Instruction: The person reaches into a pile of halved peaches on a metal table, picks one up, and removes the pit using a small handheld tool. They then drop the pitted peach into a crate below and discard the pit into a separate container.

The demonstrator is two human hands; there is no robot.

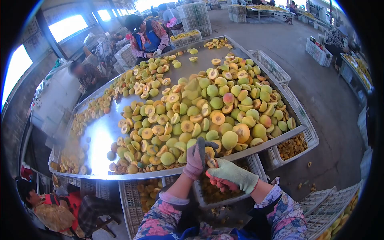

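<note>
My left hand (195,160), in a purple glove, is closed on a peach half (209,152) at the near edge of the metal table (100,136). My right hand (232,176), in a green glove with a red palm, sits right against it, fingers closed around what looks like a small tool pressed to the fruit; the tool itself is mostly hidden. Both hands hover over a white crate (248,162) holding peach pits and scraps. A big heap of green and yellow peach halves (216,104) lies on the table just beyond my hands.
Another white crate of pits (292,146) hangs at the table's right edge. More crates (332,204) stand at lower right. One person (146,36) works at the far side, one (86,74) at the left, another (44,204) sits at lower left.
</note>
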